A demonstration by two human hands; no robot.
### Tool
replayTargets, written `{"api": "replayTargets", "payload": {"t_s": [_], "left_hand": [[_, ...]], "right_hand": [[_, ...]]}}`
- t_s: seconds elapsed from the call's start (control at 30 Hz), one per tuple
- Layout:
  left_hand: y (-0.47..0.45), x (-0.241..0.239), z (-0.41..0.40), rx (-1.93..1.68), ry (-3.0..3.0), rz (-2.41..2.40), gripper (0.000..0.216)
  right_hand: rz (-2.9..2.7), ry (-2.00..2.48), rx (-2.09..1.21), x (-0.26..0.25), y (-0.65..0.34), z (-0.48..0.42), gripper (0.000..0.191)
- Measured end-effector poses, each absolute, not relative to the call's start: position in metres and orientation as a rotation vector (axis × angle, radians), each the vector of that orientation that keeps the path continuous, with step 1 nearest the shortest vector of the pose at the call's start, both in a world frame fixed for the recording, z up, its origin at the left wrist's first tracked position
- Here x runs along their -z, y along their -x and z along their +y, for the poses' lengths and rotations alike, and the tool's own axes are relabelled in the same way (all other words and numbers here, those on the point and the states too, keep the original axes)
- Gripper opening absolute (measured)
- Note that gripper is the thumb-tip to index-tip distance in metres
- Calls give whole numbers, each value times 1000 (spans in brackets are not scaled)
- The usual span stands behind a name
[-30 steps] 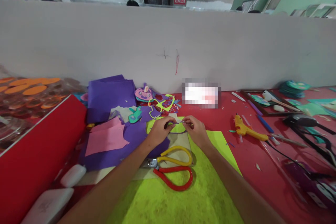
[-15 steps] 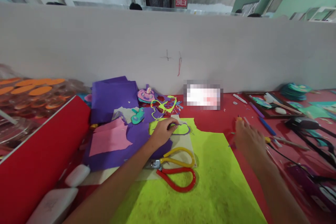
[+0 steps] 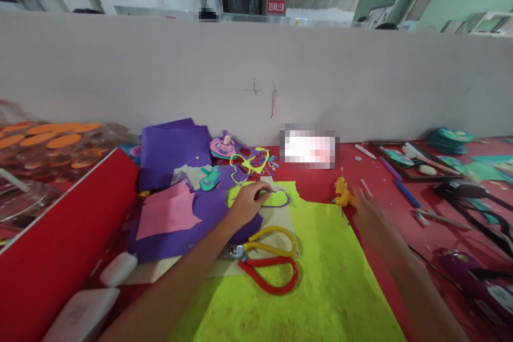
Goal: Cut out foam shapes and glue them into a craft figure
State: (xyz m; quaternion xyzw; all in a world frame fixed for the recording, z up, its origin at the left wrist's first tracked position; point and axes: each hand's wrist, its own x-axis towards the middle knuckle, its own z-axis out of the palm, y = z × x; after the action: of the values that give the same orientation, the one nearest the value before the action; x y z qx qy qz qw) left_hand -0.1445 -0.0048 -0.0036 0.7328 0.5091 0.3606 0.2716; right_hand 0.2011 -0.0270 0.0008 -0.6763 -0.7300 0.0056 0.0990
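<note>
My left hand [image 3: 247,204] pinches the near end of a lime-green felt cutout [image 3: 278,199] with a purple border. It lies over cream and lime sheets. My right hand [image 3: 369,219] is closed around a yellow glue gun [image 3: 342,192] to the right of the cutout; the hand is somewhat blurred and hides the handle. Below my left wrist lie scissors [image 3: 276,273] with one yellow and one red handle, their blades hidden under my forearm. A large lime felt sheet [image 3: 320,278] spreads beneath.
Purple felt [image 3: 174,144] and a pink piece [image 3: 166,216] lie left, beside a teal cutout [image 3: 210,178]. Lime scraps [image 3: 250,163] sit behind. A red board [image 3: 80,214] slants at far left. At right are a tray [image 3: 417,163], a blue pen [image 3: 407,193] and a cord [image 3: 436,270].
My right hand has moved left with the glue gun, which now shows over the edge of the lime sheet. My left hand keeps its pinch on the cutout.
</note>
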Motion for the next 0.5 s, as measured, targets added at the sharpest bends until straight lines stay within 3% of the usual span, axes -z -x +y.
{"api": "replayTargets", "payload": {"t_s": [0.17,0.37,0.5], "left_hand": [[144,5,-4,-974,-1973,1367,14],[144,4,-5,-982,-1974,1359,15],[145,6,-5,-986,-1979,1359,16]], "right_hand": [[-2158,2134,102,6,-209,-28,41],[-2111,2105,85,13,-219,-33,61],[-2013,2126,103,9,-230,-35,51]]}}
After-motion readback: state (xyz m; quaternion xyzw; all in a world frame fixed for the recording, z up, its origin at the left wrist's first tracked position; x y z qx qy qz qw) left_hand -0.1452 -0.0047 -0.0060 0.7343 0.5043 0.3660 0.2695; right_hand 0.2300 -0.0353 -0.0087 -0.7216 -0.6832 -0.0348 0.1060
